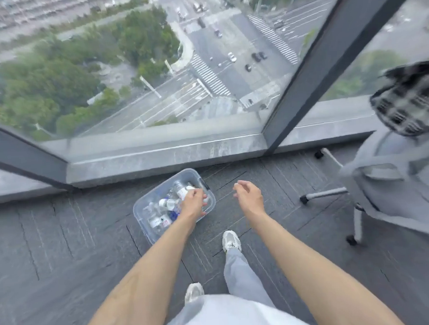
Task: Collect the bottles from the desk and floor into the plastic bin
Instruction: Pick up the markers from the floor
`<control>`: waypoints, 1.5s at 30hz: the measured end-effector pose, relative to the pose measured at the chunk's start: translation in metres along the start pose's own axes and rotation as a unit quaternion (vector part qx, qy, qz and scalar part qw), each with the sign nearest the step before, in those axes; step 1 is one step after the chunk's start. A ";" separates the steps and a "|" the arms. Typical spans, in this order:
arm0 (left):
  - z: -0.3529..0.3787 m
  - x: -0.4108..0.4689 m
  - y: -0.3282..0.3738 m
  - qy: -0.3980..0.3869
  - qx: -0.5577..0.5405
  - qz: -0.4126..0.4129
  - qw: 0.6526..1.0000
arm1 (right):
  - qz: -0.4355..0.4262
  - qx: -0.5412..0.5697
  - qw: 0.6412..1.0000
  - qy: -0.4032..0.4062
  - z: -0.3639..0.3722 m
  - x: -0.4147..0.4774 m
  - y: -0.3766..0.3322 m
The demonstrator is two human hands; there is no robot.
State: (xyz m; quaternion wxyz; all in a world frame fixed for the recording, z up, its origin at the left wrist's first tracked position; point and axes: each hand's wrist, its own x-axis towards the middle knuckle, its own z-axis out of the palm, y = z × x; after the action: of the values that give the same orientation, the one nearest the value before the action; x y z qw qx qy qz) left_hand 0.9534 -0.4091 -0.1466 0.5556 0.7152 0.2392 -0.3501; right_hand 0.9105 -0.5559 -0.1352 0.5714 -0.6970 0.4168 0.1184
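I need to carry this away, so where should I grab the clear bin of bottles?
Probably by the rim of the plastic bin at its two short ends, one hand each, from above: it sits open-topped on the carpet with loose bottles inside.

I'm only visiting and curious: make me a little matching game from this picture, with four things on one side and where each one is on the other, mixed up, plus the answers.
Things
1. plastic bin
2. left hand
3. right hand
4. office chair

Places
A. empty, above the carpet to the right of the bin
B. far right, with a checked cloth over its back
C. on the carpet by the window ledge, bottles inside
D. over the bin, just above the bottles

Pairs: 1-C, 2-D, 3-A, 4-B
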 end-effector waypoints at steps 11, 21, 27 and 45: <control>0.102 -0.130 -0.023 -0.196 0.211 0.116 0.950 | 0.028 0.192 0.948 0.254 -0.133 -0.175 0.099; 0.264 -0.238 -0.078 -0.331 0.340 0.149 0.868 | 0.111 0.310 0.847 0.417 -0.251 -0.275 0.224; 0.373 -0.302 -0.146 -0.361 0.414 0.139 0.824 | 0.126 0.366 0.791 0.474 -0.331 -0.322 0.321; 0.650 -0.335 -0.327 -0.315 0.494 0.102 0.804 | 0.239 0.338 0.815 0.405 -0.554 -0.293 0.549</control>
State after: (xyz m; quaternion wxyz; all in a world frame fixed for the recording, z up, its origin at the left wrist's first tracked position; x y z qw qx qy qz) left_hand 0.3476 -0.9309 -0.1842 0.2045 0.7632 -0.2284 -0.5687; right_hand 0.1617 -0.9207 -0.1535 0.5043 -0.3233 0.7778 -0.1903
